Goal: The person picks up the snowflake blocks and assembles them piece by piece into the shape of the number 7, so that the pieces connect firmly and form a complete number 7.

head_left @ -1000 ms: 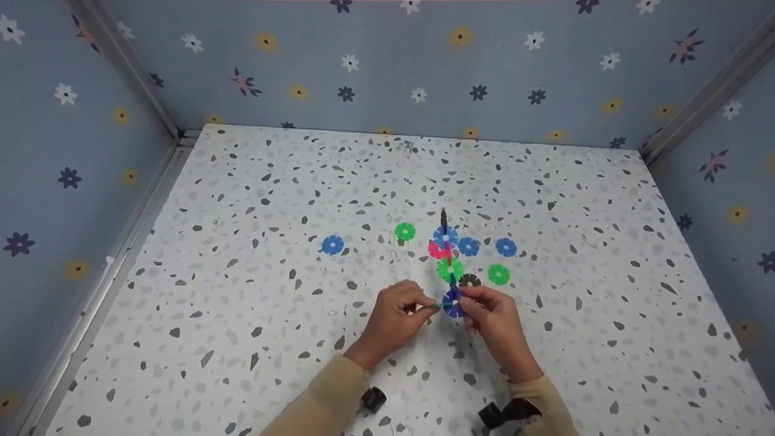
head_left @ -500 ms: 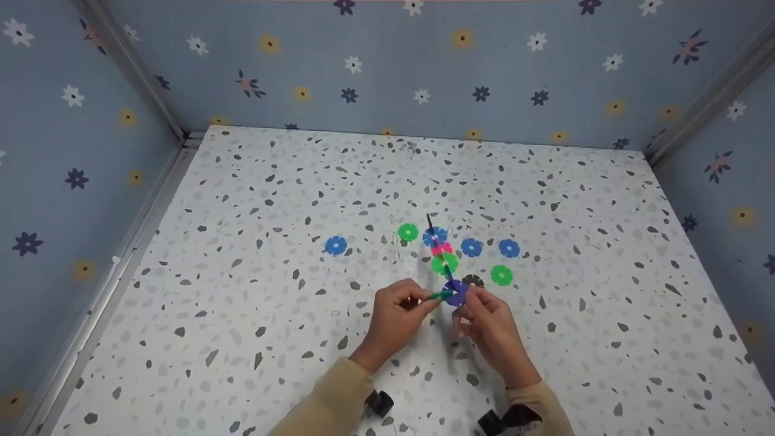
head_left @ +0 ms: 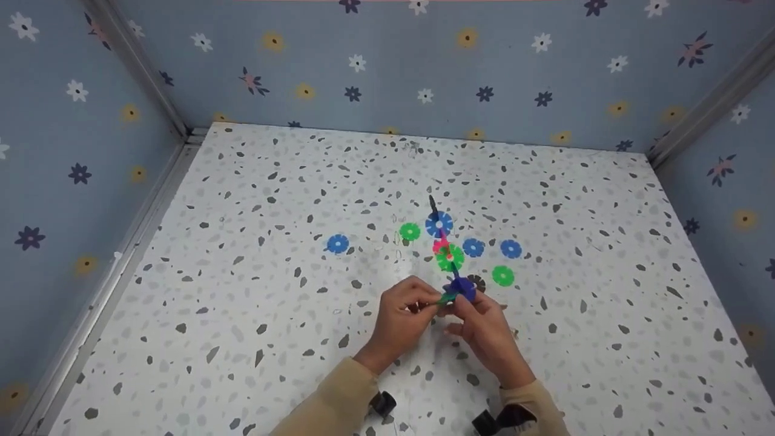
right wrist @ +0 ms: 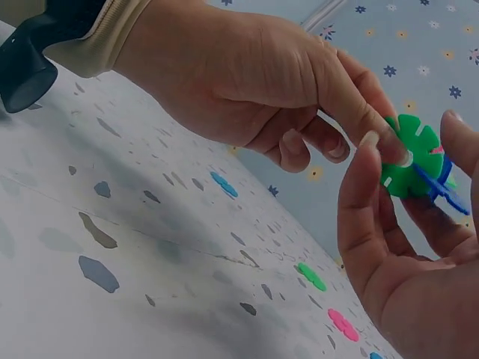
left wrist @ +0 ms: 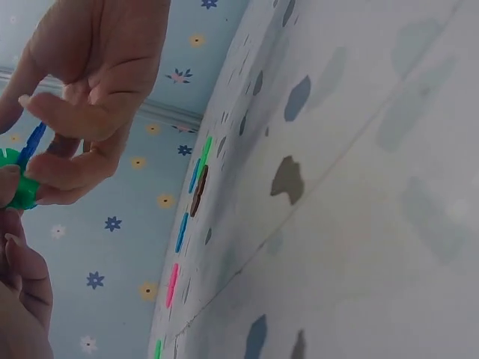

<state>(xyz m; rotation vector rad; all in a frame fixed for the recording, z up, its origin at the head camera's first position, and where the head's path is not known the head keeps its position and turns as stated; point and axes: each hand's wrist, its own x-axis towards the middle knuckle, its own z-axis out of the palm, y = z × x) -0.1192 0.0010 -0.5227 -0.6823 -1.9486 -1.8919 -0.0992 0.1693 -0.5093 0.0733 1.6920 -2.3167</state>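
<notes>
Several slotted plastic snowflake discs are joined in a chain leading away from the hands, with a black disc (head_left: 432,204) at the far end, then a blue disc (head_left: 439,224) and a green disc (head_left: 450,257). At the near end is a purple-blue disc (head_left: 465,289), pinched between thumb and fingers of my right hand (head_left: 487,336). My left hand (head_left: 402,318) pinches a darker green disc (head_left: 447,298) right against it. In the right wrist view this green disc (right wrist: 412,168) meets a blue disc (right wrist: 441,187) edge-on; fingertips partly cover both.
Loose discs lie flat on the speckled tabletop (head_left: 272,303): blue (head_left: 338,244) at left, green (head_left: 410,231), blue (head_left: 511,249) and green (head_left: 503,276) at right. A brown disc (head_left: 478,282) lies behind my right hand. Flowered panels (head_left: 387,66) enclose the table.
The chain's far end has swung left, then away from me. The purple-blue disc has been turned and shifted slightly right. Both hands stay close together; the loose discs lie as before.
</notes>
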